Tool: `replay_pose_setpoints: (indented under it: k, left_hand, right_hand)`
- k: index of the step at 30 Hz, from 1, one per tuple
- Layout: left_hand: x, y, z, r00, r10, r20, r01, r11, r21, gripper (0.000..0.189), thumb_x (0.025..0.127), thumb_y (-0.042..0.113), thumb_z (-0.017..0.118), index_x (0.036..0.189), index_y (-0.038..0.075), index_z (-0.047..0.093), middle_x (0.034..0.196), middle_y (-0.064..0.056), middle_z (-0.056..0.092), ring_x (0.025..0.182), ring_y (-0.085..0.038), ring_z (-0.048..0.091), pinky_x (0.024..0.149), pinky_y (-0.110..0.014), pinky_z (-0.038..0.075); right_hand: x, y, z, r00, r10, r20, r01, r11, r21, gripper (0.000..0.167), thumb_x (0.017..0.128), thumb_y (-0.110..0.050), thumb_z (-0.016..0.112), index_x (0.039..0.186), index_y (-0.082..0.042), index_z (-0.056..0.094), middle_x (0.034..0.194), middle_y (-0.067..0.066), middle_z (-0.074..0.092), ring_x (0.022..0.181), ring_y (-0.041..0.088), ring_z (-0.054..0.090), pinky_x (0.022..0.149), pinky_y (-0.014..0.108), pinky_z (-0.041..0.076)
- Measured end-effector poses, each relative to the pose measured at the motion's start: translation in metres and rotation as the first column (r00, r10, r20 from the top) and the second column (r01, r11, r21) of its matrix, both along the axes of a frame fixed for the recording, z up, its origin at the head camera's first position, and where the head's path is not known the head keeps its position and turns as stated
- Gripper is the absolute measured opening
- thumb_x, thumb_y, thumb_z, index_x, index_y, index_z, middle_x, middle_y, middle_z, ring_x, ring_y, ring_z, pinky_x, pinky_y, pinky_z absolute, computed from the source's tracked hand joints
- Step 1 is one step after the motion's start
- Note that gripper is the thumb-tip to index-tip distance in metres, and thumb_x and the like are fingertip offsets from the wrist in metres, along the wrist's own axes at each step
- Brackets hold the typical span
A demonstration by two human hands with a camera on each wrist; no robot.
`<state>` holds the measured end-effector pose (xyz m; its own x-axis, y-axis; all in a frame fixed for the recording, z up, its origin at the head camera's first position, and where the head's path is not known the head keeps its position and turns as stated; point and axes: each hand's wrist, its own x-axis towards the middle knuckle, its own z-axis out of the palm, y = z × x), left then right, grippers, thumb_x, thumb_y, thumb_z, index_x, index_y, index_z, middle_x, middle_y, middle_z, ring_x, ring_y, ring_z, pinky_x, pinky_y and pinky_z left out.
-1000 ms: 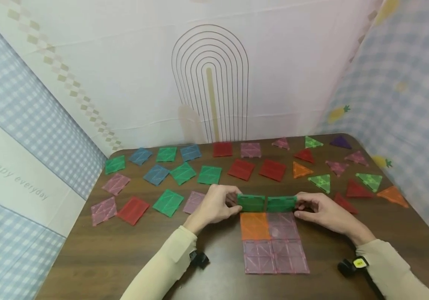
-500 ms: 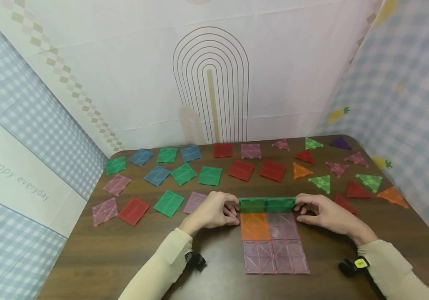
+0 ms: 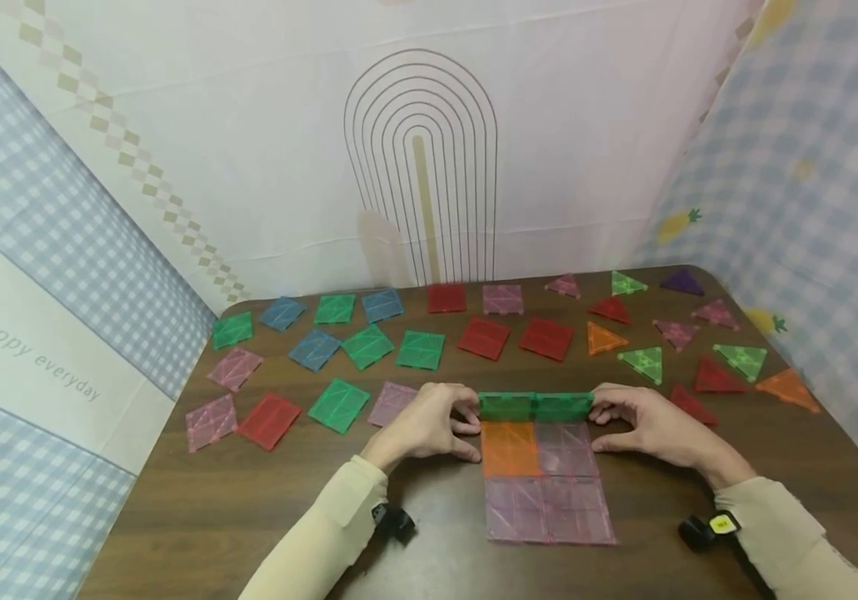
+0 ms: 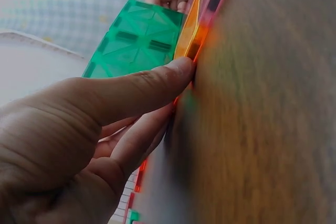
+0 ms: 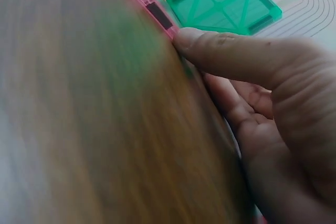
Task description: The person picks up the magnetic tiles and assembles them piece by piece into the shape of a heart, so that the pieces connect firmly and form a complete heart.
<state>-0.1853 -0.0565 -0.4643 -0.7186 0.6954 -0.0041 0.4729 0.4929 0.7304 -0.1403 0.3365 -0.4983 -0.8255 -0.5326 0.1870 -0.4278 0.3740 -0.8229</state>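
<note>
Green tile pair upright, between four and five o'clock in my head view | left hand at its nine o'clock end, thumb and fingers parted | orange tile flat, seven o'clock | right hand three o'clock, likewise parted

Our left hand and right hand face each other.
Left thumb and right thumb extended, apart from our bent fingers; left forearm and right forearm angled inward.
</note>
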Motion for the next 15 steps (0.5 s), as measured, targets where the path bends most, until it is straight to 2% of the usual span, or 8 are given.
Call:
replay_pose_setpoints:
  k: [5,10,14,15]
  left_hand:
    - [-0.004,-0.007,0.0,0.996,0.074,0.059,-0.075,0.997,0.017,0.074,0.075,0.01,0.106,0.138,-0.002,0.07,0.112,-0.005,0.078,0.096,-0.008,0.08,0.087,-0.021,0.064]
    - [-0.009,-0.016,0.004,0.991,0.13,-0.004,-0.13,0.991,-0.011,0.073,0.075,0.013,0.106,0.137,-0.002,0.071,0.112,-0.005,0.079,0.1,-0.012,0.08,0.093,-0.027,0.064]
    - [-0.013,-0.019,0.002,0.99,0.138,-0.007,-0.138,0.99,-0.018,0.076,0.077,0.015,0.105,0.142,-0.003,0.068,0.115,-0.005,0.08,0.105,-0.016,0.08,0.1,-0.035,0.064]
    - [-0.016,-0.019,-0.003,0.991,0.13,-0.023,-0.13,0.991,-0.021,0.077,0.079,0.018,0.105,0.142,-0.003,0.068,0.115,-0.005,0.08,0.105,-0.016,0.08,0.1,-0.035,0.064]
  right_hand:
    - [-0.009,-0.01,-0.005,0.995,-0.087,-0.058,0.09,0.994,0.06,0.04,0.089,-0.017,0.096,0.124,-0.018,0.076,0.114,-0.001,0.072,0.099,0.011,0.071,0.088,0.02,0.059]
    - [-0.025,-0.023,-0.005,0.983,-0.157,-0.093,0.166,0.98,0.107,0.041,0.089,-0.022,0.096,0.126,-0.021,0.077,0.117,-0.005,0.074,0.099,0.009,0.071,0.088,0.022,0.059]
    - [-0.034,-0.024,0.001,0.987,-0.147,-0.059,0.154,0.98,0.128,0.043,0.092,-0.018,0.093,0.132,-0.017,0.075,0.121,-0.001,0.075,0.101,0.009,0.07,0.089,0.023,0.06]
    - [-0.036,-0.023,0.003,0.988,-0.144,-0.049,0.149,0.98,0.133,0.044,0.094,-0.015,0.091,0.134,-0.015,0.074,0.122,0.001,0.074,0.102,0.01,0.07,0.089,0.023,0.059]
